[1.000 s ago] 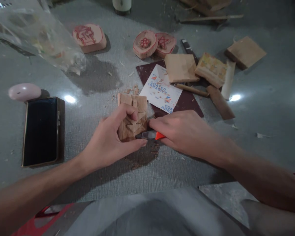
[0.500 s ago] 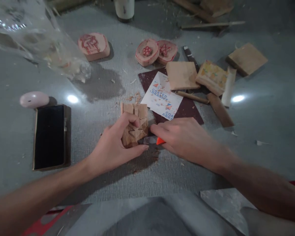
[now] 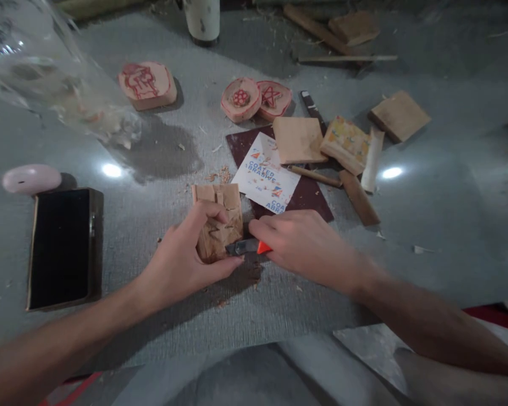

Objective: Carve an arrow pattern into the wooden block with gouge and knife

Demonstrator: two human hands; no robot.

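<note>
My left hand (image 3: 182,259) is wrapped round a pale carved wooden block (image 3: 219,217) that stands on the grey table (image 3: 427,225), thumb below and fingers over its top face. Cut shapes show on the block's face. My right hand (image 3: 305,242) is closed on an orange-handled knife (image 3: 248,246). The knife's short metal blade touches the block's lower right edge. Wood shavings (image 3: 248,273) lie under and in front of the block.
Left of the hands lie a dark phone in a case (image 3: 61,248) and a pink oval object (image 3: 30,178). Behind are sandpaper (image 3: 275,177), several wooden pieces, round slices with red drawings (image 3: 254,100), a plastic bag (image 3: 59,84) and a white cup (image 3: 202,20).
The view shifted slightly, so the objects sit lower in the picture. The knife blade has moved left along the block's lower edge. Both hands keep their hold.
</note>
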